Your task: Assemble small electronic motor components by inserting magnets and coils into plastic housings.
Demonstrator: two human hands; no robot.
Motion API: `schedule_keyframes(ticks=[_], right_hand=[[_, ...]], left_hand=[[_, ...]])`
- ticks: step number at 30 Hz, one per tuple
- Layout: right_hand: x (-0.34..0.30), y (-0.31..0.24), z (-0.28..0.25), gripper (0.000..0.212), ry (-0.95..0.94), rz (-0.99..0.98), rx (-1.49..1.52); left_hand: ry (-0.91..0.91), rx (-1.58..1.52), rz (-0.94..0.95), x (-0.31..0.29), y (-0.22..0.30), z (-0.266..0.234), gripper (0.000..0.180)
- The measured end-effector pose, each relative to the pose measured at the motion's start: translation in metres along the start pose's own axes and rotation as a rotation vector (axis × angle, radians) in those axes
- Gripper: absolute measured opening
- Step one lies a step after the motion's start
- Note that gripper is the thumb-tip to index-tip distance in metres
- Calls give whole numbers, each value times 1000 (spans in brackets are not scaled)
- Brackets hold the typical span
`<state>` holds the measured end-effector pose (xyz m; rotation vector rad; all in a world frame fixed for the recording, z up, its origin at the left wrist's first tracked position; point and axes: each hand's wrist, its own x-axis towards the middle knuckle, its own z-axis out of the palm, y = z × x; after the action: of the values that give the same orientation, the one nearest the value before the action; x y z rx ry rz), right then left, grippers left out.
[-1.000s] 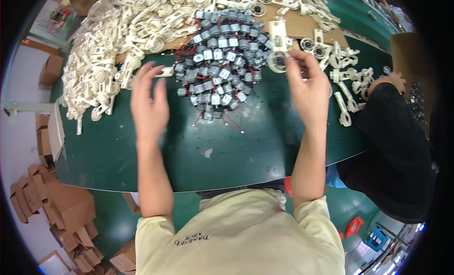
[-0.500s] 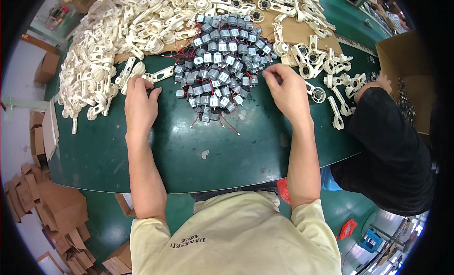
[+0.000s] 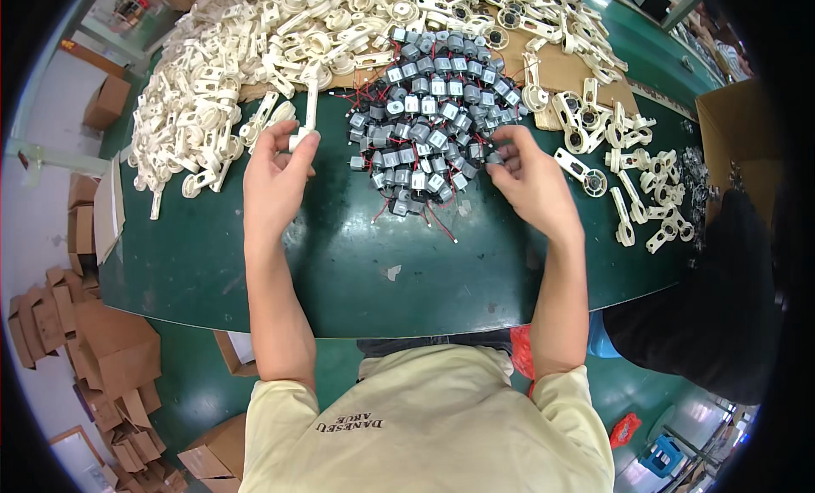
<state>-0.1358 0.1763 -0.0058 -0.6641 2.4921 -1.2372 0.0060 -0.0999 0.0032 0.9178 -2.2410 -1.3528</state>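
My left hand [image 3: 280,175] pinches the round end of a cream plastic housing [image 3: 311,103], whose long arm points away from me. Beside it spreads a large heap of similar cream housings [image 3: 191,111]. On the middle of the table lies a pile of small grey electric motors [image 3: 424,103] with thin red wires. At the pile's right edge my right hand [image 3: 536,183] has its fingers curled round a small grey motor [image 3: 494,158], mostly hidden by the fingers.
More cream housings with dark rings [image 3: 586,120] lie to the right on the green table [image 3: 356,298]. A co-worker's black sleeve [image 3: 705,315] and an open cardboard box [image 3: 730,128] are at the right. Flattened cardboard [image 3: 526,64] lies under the far parts.
My left hand has picked up a cream housing and turned it upward. My right fingers have closed on a motor at the pile's edge. The co-worker's arm has drawn back from the box.
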Motion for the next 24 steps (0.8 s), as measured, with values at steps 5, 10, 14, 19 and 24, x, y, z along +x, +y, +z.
schedule_keyframes(ticks=[5, 10, 14, 19, 24], right_hand=[[-4, 0, -30, 30, -211, 33, 486], [-19, -13, -28, 34, -298, -70, 761], [-24, -29, -20, 30, -327, -181, 665], [-26, -31, -6, 27, -271, -243, 644], [-27, -33, -1, 26, -249, -280, 694]], left_hand=[[-137, -517, 107, -10, 10, 6, 41], [-404, -737, 61, -25, 19, 17, 38], [-627, -979, 10, -36, 23, 27, 38], [-777, -1039, -50, -41, 26, 34, 45], [-853, -1079, -108, -44, 26, 38, 53]])
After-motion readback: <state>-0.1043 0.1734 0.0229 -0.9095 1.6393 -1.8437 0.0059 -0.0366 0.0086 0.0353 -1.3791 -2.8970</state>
